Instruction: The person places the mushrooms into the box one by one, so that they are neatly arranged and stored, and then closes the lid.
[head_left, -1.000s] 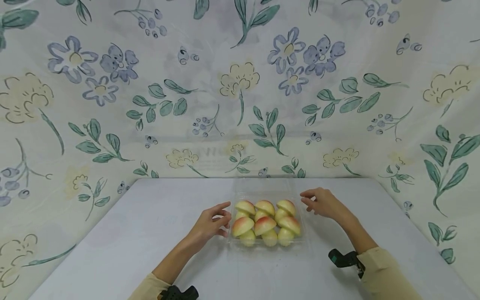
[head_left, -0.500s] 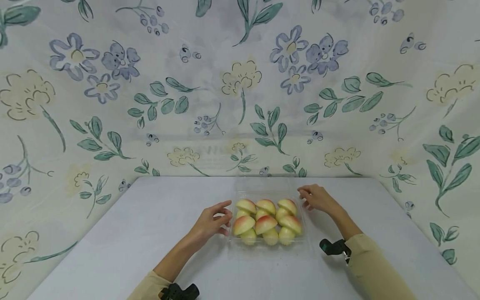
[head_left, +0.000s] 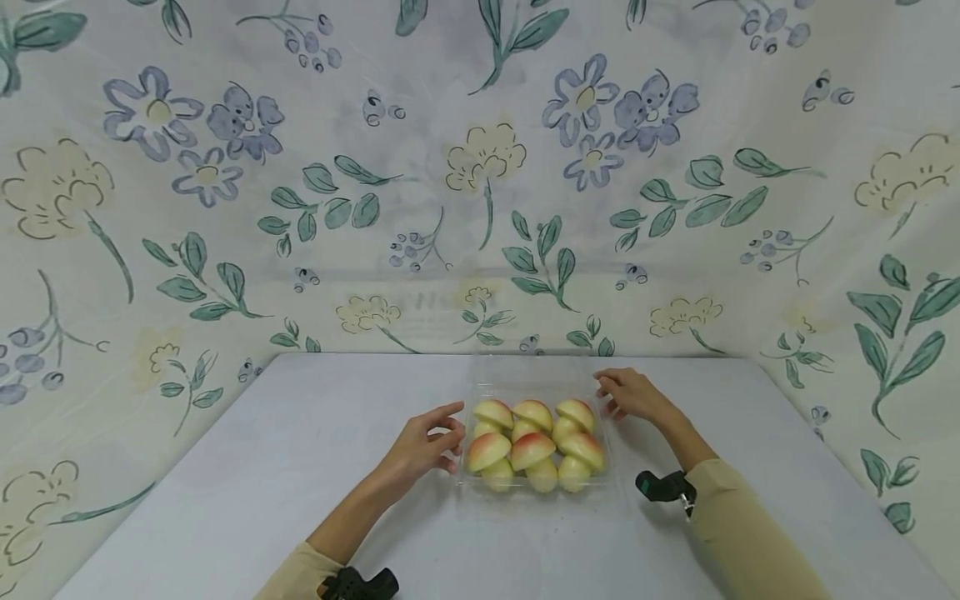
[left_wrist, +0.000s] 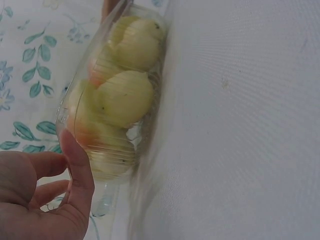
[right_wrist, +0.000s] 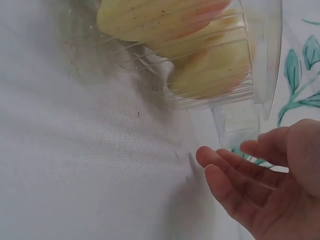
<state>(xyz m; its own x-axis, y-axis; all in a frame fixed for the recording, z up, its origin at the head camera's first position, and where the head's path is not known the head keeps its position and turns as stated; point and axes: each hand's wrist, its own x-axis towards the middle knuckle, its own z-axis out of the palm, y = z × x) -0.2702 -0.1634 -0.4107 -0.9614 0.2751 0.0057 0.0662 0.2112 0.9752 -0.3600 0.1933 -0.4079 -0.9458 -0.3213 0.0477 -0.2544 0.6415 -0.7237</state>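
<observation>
A clear plastic clamshell box (head_left: 536, 485) lies on the white table with its lid (head_left: 528, 371) folded back behind it. Inside sit several yellow-green, red-blushed fruits (head_left: 533, 450), each looking like a rounded cap over a paler ball. My left hand (head_left: 420, 442) is at the box's left side; in the left wrist view its fingers (left_wrist: 77, 165) lie against or very near the rim, without curling round it. Near the box's back right corner is my right hand (head_left: 637, 393). Its relaxed fingers (right_wrist: 225, 187) hold nothing and appear apart from the box in the right wrist view.
The white table (head_left: 300, 467) extends around the box. A flower-patterned cloth (head_left: 480, 208) hangs behind and along both sides of the table. Dark wrist cameras (head_left: 663, 487) sit at both sleeves.
My right hand has moved slightly left and away from me, closer to the lid's side, then stayed there. My left hand and the box look the same.
</observation>
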